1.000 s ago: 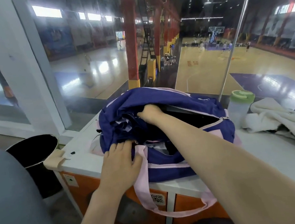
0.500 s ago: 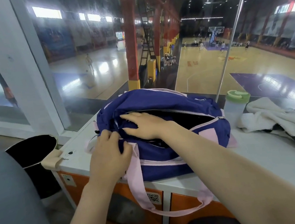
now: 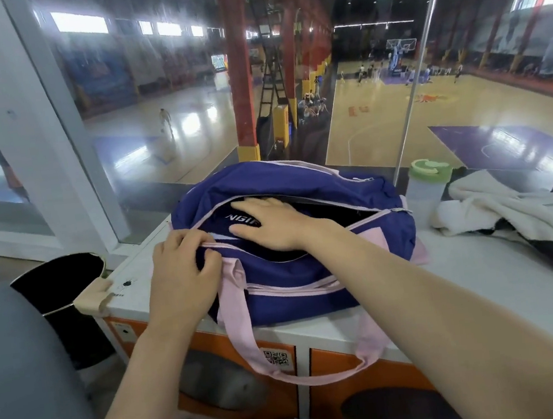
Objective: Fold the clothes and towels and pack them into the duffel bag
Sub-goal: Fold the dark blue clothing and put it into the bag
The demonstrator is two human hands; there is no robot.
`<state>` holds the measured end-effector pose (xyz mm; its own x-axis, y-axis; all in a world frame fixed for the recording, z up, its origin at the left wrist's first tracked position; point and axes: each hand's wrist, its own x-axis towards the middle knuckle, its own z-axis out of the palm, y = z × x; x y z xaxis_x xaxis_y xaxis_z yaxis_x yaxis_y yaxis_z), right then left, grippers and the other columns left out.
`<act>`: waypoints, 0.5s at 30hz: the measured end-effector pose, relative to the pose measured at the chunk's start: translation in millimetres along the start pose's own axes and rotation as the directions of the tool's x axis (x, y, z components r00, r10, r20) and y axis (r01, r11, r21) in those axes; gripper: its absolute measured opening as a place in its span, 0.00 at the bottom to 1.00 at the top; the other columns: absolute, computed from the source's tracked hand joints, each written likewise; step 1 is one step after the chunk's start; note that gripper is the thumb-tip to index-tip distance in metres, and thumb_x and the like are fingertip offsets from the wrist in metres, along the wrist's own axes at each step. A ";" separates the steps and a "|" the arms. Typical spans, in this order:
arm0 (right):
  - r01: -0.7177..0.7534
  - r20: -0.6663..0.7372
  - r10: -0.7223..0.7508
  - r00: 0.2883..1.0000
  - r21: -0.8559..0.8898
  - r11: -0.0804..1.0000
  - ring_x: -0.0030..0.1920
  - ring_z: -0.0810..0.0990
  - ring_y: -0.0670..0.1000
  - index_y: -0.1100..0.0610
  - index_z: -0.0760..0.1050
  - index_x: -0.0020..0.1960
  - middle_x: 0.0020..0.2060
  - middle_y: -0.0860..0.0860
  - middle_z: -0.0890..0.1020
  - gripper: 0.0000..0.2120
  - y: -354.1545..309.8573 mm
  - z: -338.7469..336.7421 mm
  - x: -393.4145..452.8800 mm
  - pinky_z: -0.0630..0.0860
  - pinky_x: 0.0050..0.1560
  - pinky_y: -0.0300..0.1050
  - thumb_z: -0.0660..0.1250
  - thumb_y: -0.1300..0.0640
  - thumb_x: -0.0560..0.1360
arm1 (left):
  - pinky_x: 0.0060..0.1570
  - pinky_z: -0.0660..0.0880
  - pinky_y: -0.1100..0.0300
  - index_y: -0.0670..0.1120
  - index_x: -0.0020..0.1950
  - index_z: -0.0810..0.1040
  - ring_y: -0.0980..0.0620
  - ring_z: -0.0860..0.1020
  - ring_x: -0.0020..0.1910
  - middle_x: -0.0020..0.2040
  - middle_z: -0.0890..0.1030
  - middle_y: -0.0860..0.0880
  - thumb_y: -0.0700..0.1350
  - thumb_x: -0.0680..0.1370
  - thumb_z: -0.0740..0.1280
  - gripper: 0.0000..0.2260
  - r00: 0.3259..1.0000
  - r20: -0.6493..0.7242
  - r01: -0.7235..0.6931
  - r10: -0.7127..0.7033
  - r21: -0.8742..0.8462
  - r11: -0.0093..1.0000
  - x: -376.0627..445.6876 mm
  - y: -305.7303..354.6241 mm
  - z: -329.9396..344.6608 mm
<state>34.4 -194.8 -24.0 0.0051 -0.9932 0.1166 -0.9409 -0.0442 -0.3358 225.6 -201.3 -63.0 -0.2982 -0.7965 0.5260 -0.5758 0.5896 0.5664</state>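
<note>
Head view: soft purple duffel bag (image 3: 311, 284) w/ pink straps on white worktop (image 3: 482, 275). Left hand (image 3: 182, 275) pinches zip edge; right hand (image 3: 270, 224) flat on black garment (image 3: 234, 218) inside. Rumpled white towel (image 3: 517, 216) far right.

— What sort of place was it?
— A sports hall. Past the glass (image 3: 338, 64) lay basketball courts (image 3: 396, 120) with a hoop (image 3: 401, 45) and players (image 3: 366, 73).
— Anything nearer?
— Orange lockers (image 3: 240, 385) with a QR sticker (image 3: 276, 357) under the white worktop (image 3: 482, 275), and a shaker bottle (image 3: 428, 188).
</note>
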 end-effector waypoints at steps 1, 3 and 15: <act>-0.016 -0.027 0.014 1.000 -0.078 0.997 0.77 0.55 0.54 0.46 0.55 0.78 0.78 0.49 0.58 0.30 2.1 -1.5 -7.2 0.51 0.76 0.56 0.54 0.38 0.80 | 0.57 0.60 0.61 0.50 0.52 0.77 0.48 0.70 0.59 0.56 0.76 0.51 0.45 0.76 0.60 0.08 1.000 0.010 -0.004 0.004 -0.001 1.000 0.1 2.7 -0.2; -0.045 -0.094 0.029 0.995 -0.168 0.985 0.78 0.53 0.55 0.46 0.53 0.79 0.78 0.49 0.56 0.30 6.7 -5.2 -23.4 0.48 0.76 0.56 0.55 0.39 0.80 | 0.60 0.59 0.61 0.52 0.55 0.76 0.48 0.69 0.63 0.59 0.76 0.52 0.50 0.74 0.56 0.14 0.999 0.035 -0.031 0.030 0.025 0.999 -1.1 13.6 -0.3; -0.189 -0.378 0.131 0.916 -0.121 0.975 0.67 0.72 0.54 0.54 0.71 0.69 0.66 0.51 0.76 0.21 77.5 -65.3 -177.0 0.68 0.66 0.52 0.64 0.53 0.76 | 0.67 0.65 0.53 0.49 0.63 0.74 0.50 0.69 0.66 0.63 0.76 0.50 0.43 0.74 0.67 0.17 0.940 0.204 -0.281 0.274 0.009 0.960 -29.2 142.8 50.4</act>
<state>-61.5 -15.4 -9.7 -0.2467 -0.8751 0.4164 -0.9587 0.1577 -0.2366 113.8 -100.6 -29.4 -0.5932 -0.6145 0.5201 -0.4752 0.7887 0.3899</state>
